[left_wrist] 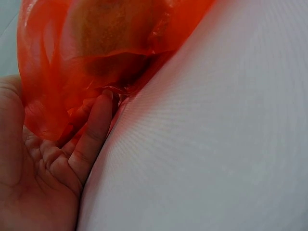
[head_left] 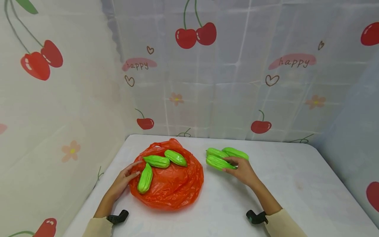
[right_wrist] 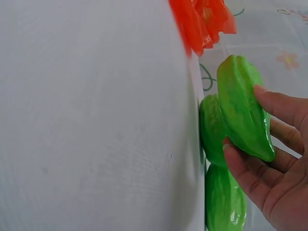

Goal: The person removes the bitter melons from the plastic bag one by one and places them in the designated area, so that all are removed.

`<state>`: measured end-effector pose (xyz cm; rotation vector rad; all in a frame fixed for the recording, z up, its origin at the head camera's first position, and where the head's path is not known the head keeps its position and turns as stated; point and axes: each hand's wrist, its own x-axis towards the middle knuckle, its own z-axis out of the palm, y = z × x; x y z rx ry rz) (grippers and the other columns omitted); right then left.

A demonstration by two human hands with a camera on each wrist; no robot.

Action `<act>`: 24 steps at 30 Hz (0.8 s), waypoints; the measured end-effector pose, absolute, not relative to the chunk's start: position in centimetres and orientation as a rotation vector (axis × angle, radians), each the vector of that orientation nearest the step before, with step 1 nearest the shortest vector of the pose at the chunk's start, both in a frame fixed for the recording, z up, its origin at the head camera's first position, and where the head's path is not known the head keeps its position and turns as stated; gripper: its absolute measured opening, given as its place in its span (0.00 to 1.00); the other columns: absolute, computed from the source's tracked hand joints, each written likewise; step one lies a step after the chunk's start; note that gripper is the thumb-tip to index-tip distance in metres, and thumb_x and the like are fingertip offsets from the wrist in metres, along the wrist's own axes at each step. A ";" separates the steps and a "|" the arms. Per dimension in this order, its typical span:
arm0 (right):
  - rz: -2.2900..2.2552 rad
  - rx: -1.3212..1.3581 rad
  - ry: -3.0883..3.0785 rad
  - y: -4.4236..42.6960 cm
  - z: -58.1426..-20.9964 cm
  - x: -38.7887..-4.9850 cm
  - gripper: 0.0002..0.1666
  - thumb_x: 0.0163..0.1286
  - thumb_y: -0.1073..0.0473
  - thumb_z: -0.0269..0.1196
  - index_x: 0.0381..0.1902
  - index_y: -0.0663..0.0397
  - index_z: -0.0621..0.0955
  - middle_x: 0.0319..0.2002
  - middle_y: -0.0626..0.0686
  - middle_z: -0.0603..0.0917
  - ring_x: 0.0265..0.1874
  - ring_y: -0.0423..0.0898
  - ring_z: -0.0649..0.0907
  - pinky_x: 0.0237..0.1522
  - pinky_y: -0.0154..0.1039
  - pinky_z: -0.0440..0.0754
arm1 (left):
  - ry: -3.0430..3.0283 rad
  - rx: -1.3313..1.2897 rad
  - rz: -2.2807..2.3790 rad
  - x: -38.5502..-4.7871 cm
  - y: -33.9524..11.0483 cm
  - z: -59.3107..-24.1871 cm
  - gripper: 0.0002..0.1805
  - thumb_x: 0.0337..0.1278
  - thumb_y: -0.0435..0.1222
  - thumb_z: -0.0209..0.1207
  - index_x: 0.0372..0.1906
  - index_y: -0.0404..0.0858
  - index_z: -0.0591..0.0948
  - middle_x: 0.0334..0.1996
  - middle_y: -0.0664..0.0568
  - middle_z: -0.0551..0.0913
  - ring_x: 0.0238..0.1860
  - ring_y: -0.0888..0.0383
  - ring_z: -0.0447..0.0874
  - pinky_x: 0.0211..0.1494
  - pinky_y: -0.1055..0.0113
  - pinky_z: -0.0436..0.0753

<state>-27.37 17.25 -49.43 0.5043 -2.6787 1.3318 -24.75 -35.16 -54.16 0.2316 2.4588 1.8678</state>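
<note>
My left hand holds the left side of a red plastic bag, its film between thumb and bent fingers in the left wrist view. Three green ribbed fruits lie on top of the bag: one upright near that hand, one across the middle and one to its right. To the right of the bag, my right hand grips another green ribbed fruit between thumb and fingers. Two more such fruits, a nearer one and another, lie right behind it on the table.
A white table with rounded far corners carries everything. Light sheets printed with cherries, hearts and flowers hang behind and at both sides. Each wrist wears a black strapped device.
</note>
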 end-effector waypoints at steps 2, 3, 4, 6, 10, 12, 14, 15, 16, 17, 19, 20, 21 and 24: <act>1.328 0.507 -2.676 17.5 -49.6 -27.4 0.26 0.60 0.59 0.76 0.56 0.57 0.85 0.52 0.56 0.87 0.48 0.54 0.85 0.49 0.50 0.85 | 2.454 0.241 1.871 -24.8 -35.1 -54.2 0.29 0.73 0.40 0.58 0.74 0.41 0.69 0.78 0.44 0.58 0.79 0.43 0.46 0.77 0.43 0.53; 1.327 0.511 -2.674 17.6 -49.7 -27.5 0.26 0.60 0.59 0.76 0.56 0.58 0.85 0.52 0.57 0.87 0.48 0.55 0.85 0.49 0.50 0.85 | 2.456 0.243 1.868 -24.8 -35.1 -54.2 0.29 0.73 0.41 0.58 0.74 0.42 0.69 0.78 0.45 0.58 0.79 0.43 0.46 0.77 0.43 0.54; 1.325 0.512 -2.675 17.7 -49.8 -27.5 0.26 0.60 0.59 0.76 0.55 0.58 0.85 0.52 0.57 0.87 0.48 0.55 0.85 0.49 0.51 0.85 | 2.459 0.245 1.866 -24.8 -35.1 -54.2 0.29 0.73 0.41 0.58 0.74 0.42 0.69 0.78 0.45 0.58 0.79 0.43 0.47 0.77 0.43 0.54; 1.322 0.515 -2.679 17.9 -50.0 -27.6 0.25 0.60 0.59 0.76 0.55 0.59 0.85 0.52 0.57 0.87 0.48 0.55 0.85 0.50 0.51 0.85 | 2.460 0.243 1.863 -24.8 -35.1 -54.3 0.29 0.73 0.41 0.58 0.74 0.42 0.69 0.78 0.45 0.58 0.79 0.43 0.47 0.77 0.43 0.54; 1.308 0.538 -2.686 18.2 -50.3 -27.9 0.25 0.60 0.59 0.76 0.55 0.59 0.85 0.51 0.56 0.87 0.48 0.54 0.85 0.50 0.51 0.85 | 2.455 0.241 1.880 -24.9 -35.2 -54.4 0.29 0.73 0.40 0.58 0.74 0.41 0.69 0.78 0.43 0.59 0.79 0.41 0.47 0.76 0.36 0.50; 1.301 0.547 -2.691 18.3 -50.3 -28.0 0.25 0.60 0.60 0.76 0.54 0.59 0.85 0.50 0.56 0.88 0.48 0.53 0.85 0.50 0.51 0.85 | 2.456 0.243 1.883 -24.9 -35.2 -54.4 0.29 0.72 0.40 0.58 0.74 0.41 0.69 0.78 0.43 0.59 0.79 0.41 0.46 0.76 0.35 0.49; 1.306 0.551 -2.694 18.4 -50.4 -28.0 0.25 0.59 0.60 0.76 0.54 0.60 0.85 0.50 0.56 0.88 0.48 0.54 0.85 0.51 0.51 0.84 | 2.458 0.245 1.884 -24.9 -35.2 -54.4 0.28 0.72 0.40 0.59 0.74 0.41 0.70 0.78 0.43 0.59 0.79 0.41 0.46 0.76 0.35 0.49; 1.307 0.552 -2.697 18.4 -50.4 -28.0 0.25 0.59 0.60 0.76 0.54 0.60 0.85 0.50 0.56 0.88 0.48 0.54 0.85 0.51 0.52 0.84 | 2.459 0.246 1.884 -24.9 -35.2 -54.4 0.28 0.72 0.40 0.59 0.74 0.41 0.70 0.78 0.43 0.59 0.79 0.41 0.46 0.76 0.34 0.49; 1.307 0.552 -2.702 18.5 -50.4 -28.1 0.25 0.60 0.60 0.76 0.54 0.60 0.85 0.50 0.56 0.88 0.48 0.54 0.85 0.51 0.52 0.84 | 2.461 0.248 1.884 -24.9 -35.2 -54.4 0.28 0.73 0.40 0.58 0.73 0.41 0.70 0.78 0.43 0.59 0.79 0.41 0.46 0.76 0.34 0.49; 1.310 0.548 -2.705 18.5 -50.4 -28.1 0.25 0.60 0.59 0.76 0.55 0.60 0.85 0.50 0.56 0.87 0.49 0.55 0.85 0.52 0.52 0.84 | 2.461 0.249 1.883 -24.9 -35.2 -54.4 0.28 0.73 0.40 0.58 0.73 0.41 0.70 0.78 0.43 0.59 0.79 0.41 0.46 0.76 0.34 0.49; 1.319 0.533 -2.713 18.5 -50.5 -28.1 0.25 0.60 0.59 0.76 0.55 0.60 0.86 0.51 0.56 0.87 0.49 0.55 0.85 0.52 0.53 0.84 | 2.461 0.250 1.882 -24.8 -35.2 -54.3 0.28 0.73 0.40 0.58 0.73 0.41 0.70 0.78 0.43 0.59 0.79 0.41 0.46 0.76 0.34 0.48; 1.318 0.527 -2.717 18.6 -50.5 -28.1 0.25 0.59 0.59 0.76 0.55 0.60 0.86 0.51 0.56 0.87 0.50 0.55 0.85 0.53 0.53 0.84 | 2.461 0.252 1.882 -24.8 -35.2 -54.3 0.28 0.73 0.40 0.58 0.73 0.41 0.70 0.78 0.43 0.59 0.79 0.41 0.46 0.76 0.34 0.48; 1.311 0.530 -2.719 18.6 -50.5 -28.2 0.25 0.60 0.59 0.76 0.55 0.60 0.86 0.51 0.57 0.87 0.50 0.56 0.85 0.53 0.53 0.84 | 2.461 0.253 1.882 -24.8 -35.2 -54.3 0.28 0.73 0.40 0.58 0.73 0.41 0.70 0.78 0.43 0.59 0.79 0.41 0.46 0.76 0.34 0.48; 1.308 0.533 -2.718 18.6 -50.7 -28.3 0.25 0.59 0.59 0.76 0.54 0.61 0.86 0.50 0.58 0.87 0.50 0.57 0.85 0.53 0.53 0.84 | 2.455 0.250 1.887 -24.7 -35.2 -54.2 0.28 0.73 0.39 0.58 0.74 0.41 0.69 0.78 0.43 0.59 0.79 0.42 0.46 0.76 0.35 0.48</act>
